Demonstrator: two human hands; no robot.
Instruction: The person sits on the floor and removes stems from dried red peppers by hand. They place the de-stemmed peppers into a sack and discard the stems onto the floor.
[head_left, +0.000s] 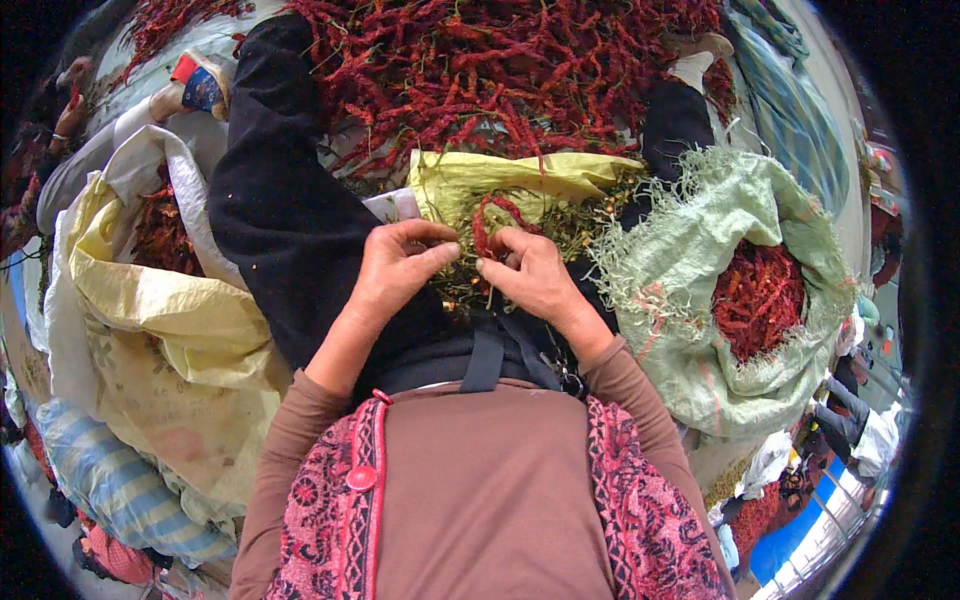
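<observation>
Just above the frame's centre, the left hand (395, 270) and right hand (535, 275) each pinch one curved dried red chilli (490, 222) over a yellow woven sack (520, 180), whose brittle pod might snap if tugged hard.

Both forearms come up from the lower edge and bend inward, so the hands meet in the middle, above the lap. The sleeves are brown and reach to the wrists. The left hand (395, 268) is curled, its back turned upward, with thumb and fingers pressed together at the tips. The right hand (530, 272) mirrors it, also curled and pinching. The fingertips of the two hands are just beside each other, almost touching.
</observation>
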